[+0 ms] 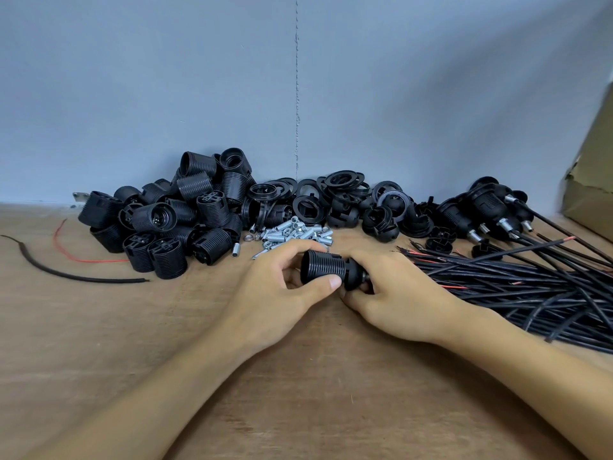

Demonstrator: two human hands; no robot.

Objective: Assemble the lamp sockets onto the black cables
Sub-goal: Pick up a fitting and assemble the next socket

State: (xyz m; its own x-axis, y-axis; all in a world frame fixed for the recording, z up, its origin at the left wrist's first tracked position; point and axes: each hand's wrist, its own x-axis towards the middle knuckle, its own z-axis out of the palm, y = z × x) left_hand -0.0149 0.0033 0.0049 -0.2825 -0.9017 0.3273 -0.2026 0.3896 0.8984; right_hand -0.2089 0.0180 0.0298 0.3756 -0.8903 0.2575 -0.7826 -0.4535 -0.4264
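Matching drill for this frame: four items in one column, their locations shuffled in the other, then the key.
1. threaded socket bodies
2. silver metal tubes
3. black cable bundle
4. socket being assembled

A. gripped by left hand and right hand
B. spread out at the right
C. piled at the left
D. small heap at centre, just beyond the hands

Pairs: 1-C, 2-D, 3-B, 4-A

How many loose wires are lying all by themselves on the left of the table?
2. A curved black cable piece lies nearest the front. A thin red wire lies behind it, beside the pile of sockets. Others may be hidden under the pile.
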